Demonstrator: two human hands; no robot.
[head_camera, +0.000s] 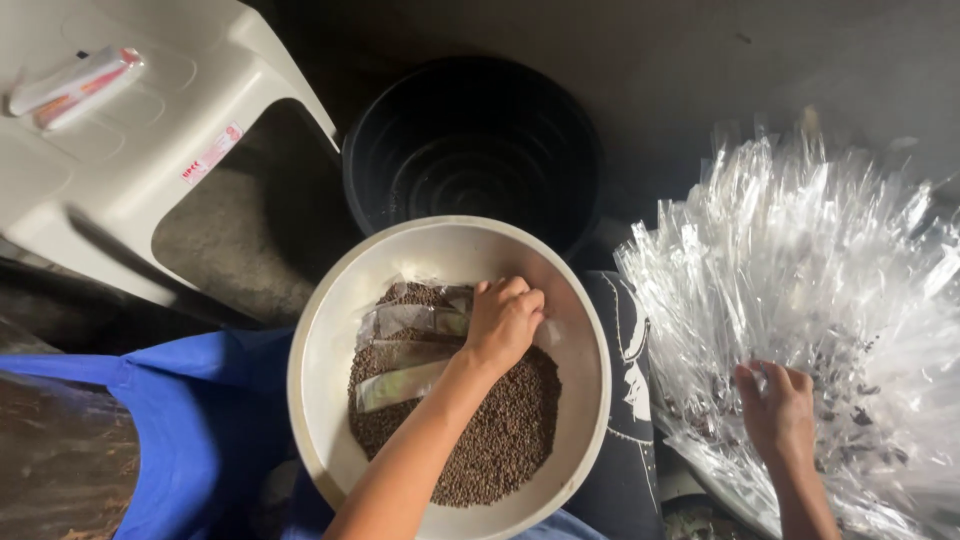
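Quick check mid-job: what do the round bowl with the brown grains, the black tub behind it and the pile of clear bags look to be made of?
Bowl: looks like smooth cream plastic with a dull sheen, though enamel can't be ruled out. Black tub: probably moulded plastic, matte, with stepped rings on its floor. Clear bags: thin glossy plastic film, see-through, creased and glinting. The right hand rests on them; the left hand is in the grains.

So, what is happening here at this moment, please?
A person sits over a white bowl of small brown seeds. The left hand is down in the seeds beside some filled clear packets. The right hand touches a pile of empty clear plastic bags. An empty black tub stands behind the bowl.
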